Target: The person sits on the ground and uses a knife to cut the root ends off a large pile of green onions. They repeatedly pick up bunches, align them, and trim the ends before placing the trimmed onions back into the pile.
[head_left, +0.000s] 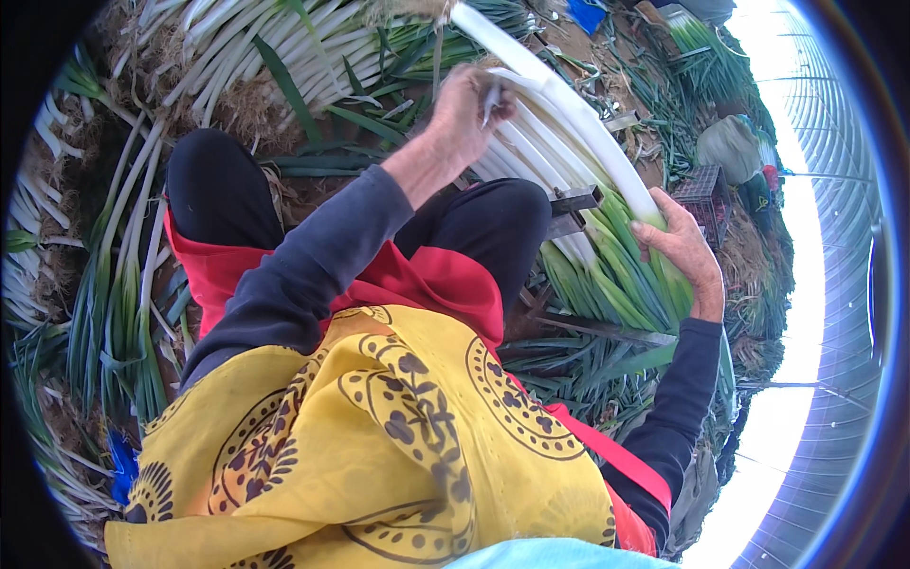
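A long scallion [561,89] with a thick white stem arcs across in front of me, its root end up at the top of the view. My right hand [679,245] grips it where the white turns green. My left hand [469,114] is closed on a thin whitish strip [492,101], apparently outer skin, beside the upper stem; motion blurs its fingertips. Under the held stalk, several white-stemmed scallions [544,146] lie side by side on a metal frame [572,201], their green leaves [604,274] pointing down and right.
Heaped scallions with roots [234,57] fill the upper left; another bundle [128,284] lies left of my knee. Loose leaves [569,373] cover the ground below the frame. Farther right are a plastic crate [702,199], a grey-green sack [729,149] and the curved greenhouse wall [839,178].
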{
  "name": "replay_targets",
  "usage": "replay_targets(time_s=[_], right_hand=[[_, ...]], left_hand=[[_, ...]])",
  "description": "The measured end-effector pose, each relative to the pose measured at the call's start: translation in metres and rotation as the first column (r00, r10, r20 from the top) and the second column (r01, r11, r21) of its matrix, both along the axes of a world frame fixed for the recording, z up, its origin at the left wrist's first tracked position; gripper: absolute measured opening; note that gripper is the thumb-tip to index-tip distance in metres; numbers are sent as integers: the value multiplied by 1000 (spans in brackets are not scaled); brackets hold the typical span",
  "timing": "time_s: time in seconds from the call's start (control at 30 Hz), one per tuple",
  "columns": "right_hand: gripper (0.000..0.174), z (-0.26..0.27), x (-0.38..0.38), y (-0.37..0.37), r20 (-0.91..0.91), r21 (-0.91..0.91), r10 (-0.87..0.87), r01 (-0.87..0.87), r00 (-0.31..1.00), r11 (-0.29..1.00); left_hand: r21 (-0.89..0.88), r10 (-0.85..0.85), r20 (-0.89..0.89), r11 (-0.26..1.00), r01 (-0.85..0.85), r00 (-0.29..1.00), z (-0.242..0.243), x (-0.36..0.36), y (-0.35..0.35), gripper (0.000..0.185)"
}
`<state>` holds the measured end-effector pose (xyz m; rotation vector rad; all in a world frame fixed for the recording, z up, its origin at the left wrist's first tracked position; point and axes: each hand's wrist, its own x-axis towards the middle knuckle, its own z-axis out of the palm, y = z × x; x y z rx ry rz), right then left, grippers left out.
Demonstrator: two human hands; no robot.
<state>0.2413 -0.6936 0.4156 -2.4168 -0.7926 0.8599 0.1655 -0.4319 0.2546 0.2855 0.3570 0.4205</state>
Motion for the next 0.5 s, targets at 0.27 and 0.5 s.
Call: replay_targets(time_s=[0.27,0.5], right_hand=[[51,11,4,-22,96,-138,-31,44,995,989],[37,60,45,-69,664,-402,142,191,734,895]], left_hand=[[-649,473,21,677,-348,881,-74,2,182,24],[493,607,-739,194,848,290,-161,-61,303,27]])
